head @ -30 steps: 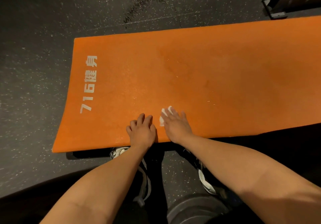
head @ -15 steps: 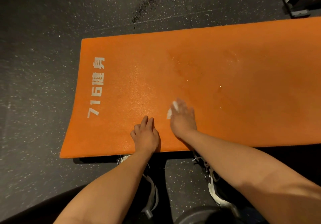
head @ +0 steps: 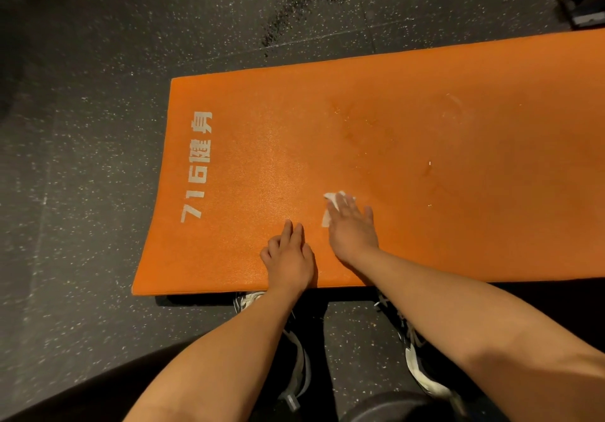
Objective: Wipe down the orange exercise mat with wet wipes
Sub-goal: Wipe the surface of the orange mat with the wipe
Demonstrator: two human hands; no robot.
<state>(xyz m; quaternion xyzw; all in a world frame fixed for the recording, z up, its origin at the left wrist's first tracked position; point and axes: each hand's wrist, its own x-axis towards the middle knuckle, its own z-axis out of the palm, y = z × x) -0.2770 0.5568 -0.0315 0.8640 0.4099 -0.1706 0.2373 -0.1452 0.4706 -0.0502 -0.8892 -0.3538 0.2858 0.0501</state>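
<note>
Sneakers (head: 413,349), black with white soles and laces, nearest the camera on dark speckled rubber floor (head: 82,159). Toes hidden by near long edge of flat orange foam exercise mat (head: 458,120). Dark rounded object (head: 393,408) at bottom edge, between the forearms; cannot tell what.

Both bare forearms reaching forward onto the mat.

Left hand (head: 288,258) palm down just inside the near edge. Fingers straight and close together, flat on the foam, holding nothing.

Right hand (head: 352,225) just beside it, slightly further in, not touching the left. Fingers extended and a little spread, palm pressing crumpled white wet wipe (head: 330,204) onto the mat. No curl round it, wipe pinned flat. White edges showing past fingertips and along the left side of the hand.

Mat lying on the floor, long axis left to right, left short end in view, right end out of frame. Dark shadow strip under near edge. White "716" lettering plus two characters (head: 196,166) along the left end, read sideways from here.

Faint damp streaks and ring marks (head: 370,127) mid-mat beyond the right hand, small glints to their right.

Past the far edge: more floor, dark blotchy patch (head: 294,9). Grey-and-black equipment base (head: 579,2) in top right corner, mostly cropped.
</note>
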